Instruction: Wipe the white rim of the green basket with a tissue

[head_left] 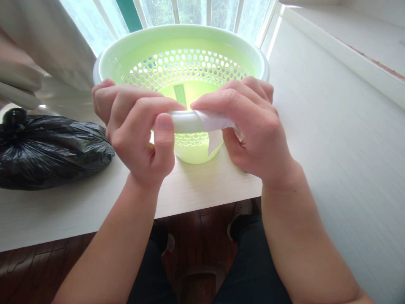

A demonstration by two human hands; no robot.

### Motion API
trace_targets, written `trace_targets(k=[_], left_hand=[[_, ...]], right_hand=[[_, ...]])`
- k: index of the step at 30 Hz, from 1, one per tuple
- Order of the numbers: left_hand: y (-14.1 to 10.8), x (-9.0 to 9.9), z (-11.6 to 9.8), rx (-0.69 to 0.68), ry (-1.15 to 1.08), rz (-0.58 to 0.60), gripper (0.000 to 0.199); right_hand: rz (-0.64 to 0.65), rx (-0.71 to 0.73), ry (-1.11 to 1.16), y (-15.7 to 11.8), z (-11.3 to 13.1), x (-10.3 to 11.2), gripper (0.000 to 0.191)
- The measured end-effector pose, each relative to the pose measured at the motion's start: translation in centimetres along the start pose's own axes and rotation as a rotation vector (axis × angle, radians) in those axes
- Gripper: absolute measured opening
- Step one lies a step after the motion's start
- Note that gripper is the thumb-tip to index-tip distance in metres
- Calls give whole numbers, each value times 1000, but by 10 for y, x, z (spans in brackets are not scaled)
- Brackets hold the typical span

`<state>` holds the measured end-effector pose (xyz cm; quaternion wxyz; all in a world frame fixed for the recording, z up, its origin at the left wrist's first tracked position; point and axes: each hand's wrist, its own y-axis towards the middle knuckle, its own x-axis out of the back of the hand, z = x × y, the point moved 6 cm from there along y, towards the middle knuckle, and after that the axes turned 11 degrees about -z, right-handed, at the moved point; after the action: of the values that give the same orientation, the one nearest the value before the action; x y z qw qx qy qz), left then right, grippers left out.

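A light green basket with rows of holes and a pale rim stands on a whitish surface by the window. My left hand grips the near rim, its thumb in front and its fingers over the top. Just to the right, my right hand is closed on a white cloth or tissue, which lies over the rim with one corner hanging down outside. Inside the basket, a darker green strip shows near the bottom.
A knotted black plastic bag lies on the pale ledge at the left. Behind it hangs a grey curtain. Window bars stand behind the basket, and a pale panel rises at the right. My legs are below the ledge's edge.
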<state>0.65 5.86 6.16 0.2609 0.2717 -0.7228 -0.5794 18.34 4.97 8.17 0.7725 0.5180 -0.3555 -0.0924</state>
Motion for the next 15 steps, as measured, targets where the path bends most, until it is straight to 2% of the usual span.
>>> trace_targets(k=[7, 15], left_hand=[[0, 0, -1, -2, -3, 19, 35], [1, -1, 0, -64, 0, 23, 35]], right_hand=[[-4, -23, -38, -1, 4, 0, 44], [-44, -41, -51, -2, 7, -1, 41]])
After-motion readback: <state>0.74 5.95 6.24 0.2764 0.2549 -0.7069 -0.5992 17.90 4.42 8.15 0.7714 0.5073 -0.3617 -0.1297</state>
